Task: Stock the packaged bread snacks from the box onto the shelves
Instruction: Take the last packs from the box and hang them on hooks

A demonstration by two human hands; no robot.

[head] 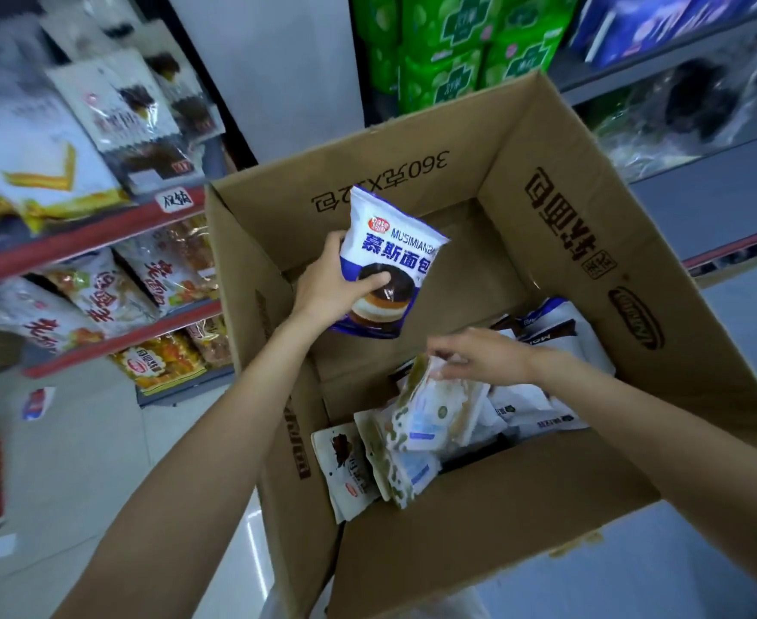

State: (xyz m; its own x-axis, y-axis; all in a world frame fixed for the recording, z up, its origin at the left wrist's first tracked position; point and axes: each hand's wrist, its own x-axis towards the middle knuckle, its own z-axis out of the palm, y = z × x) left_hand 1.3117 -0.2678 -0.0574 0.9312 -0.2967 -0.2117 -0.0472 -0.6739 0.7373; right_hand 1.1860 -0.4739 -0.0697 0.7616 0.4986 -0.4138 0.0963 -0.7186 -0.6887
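Observation:
An open cardboard box (559, 180) fills the middle of the view. My left hand (330, 288) grips a blue and white mousse bread packet (388, 256) and holds it upright above the box's far half. My right hand (484, 355) pinches the top edge of a green and white snack packet (439, 411) that lies on the pile inside the box. More packets (542, 408) lie in the near right part of the box, some white with brown print (350, 466). The shelves (82, 247) with red edges stand at the left.
The left shelves hold several bread and snack packets (100, 297). Green packs (448, 42) and blue packs (662, 24) fill shelves behind the box at the upper right. A grey shelf unit (725, 189) stands right of the box. Light floor tiles (77, 462) show at the lower left.

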